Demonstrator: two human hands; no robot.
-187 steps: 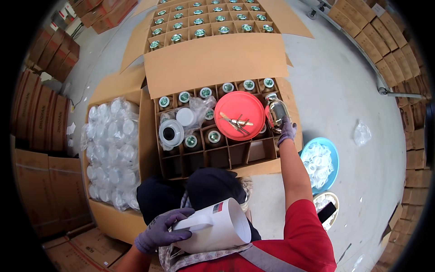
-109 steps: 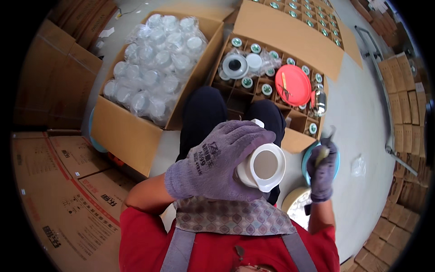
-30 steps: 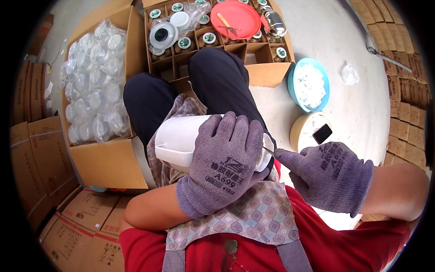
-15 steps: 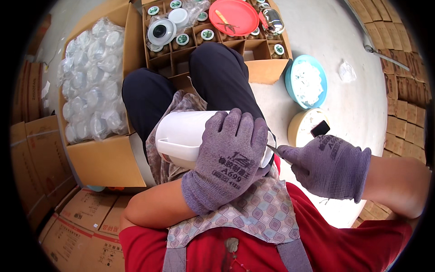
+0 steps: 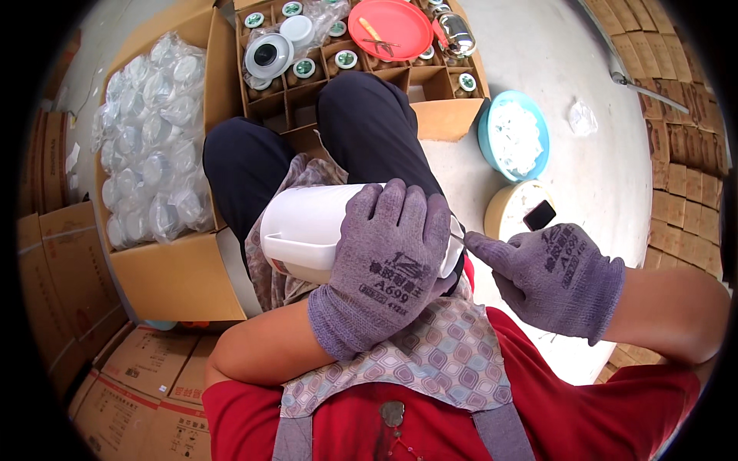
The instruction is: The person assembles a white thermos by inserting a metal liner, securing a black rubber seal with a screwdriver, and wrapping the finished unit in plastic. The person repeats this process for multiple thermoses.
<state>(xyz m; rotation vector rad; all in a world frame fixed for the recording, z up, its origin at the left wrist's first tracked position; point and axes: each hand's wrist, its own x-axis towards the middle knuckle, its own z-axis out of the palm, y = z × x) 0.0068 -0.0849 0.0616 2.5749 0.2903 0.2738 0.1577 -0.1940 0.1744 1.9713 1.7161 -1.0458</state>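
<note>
A white plastic jug (image 5: 304,223) with a side handle lies on its side across my lap. My left hand (image 5: 392,246), in a purple-grey knit glove, is wrapped over it near its right end and holds it. At that end, my gloved right hand (image 5: 542,273) is closed with the index finger stretched along a thin dark blade (image 5: 459,239). The blade's tip meets the jug's rim; its grip is hidden in the hand.
Ahead stands a divided carton (image 5: 450,119) of lidded jars, with a red plate (image 5: 390,29) on top. To the left is a carton (image 5: 173,280) of bagged clear containers. A blue basin (image 5: 483,138) and a cream tub (image 5: 498,219) bearing a phone (image 5: 540,216) stand at right.
My right hand has shifted slightly left and up, bringing the index finger closer to the jug's rim; less of the blade shows. My left hand keeps its hold, and the whole view has shifted slightly.
</note>
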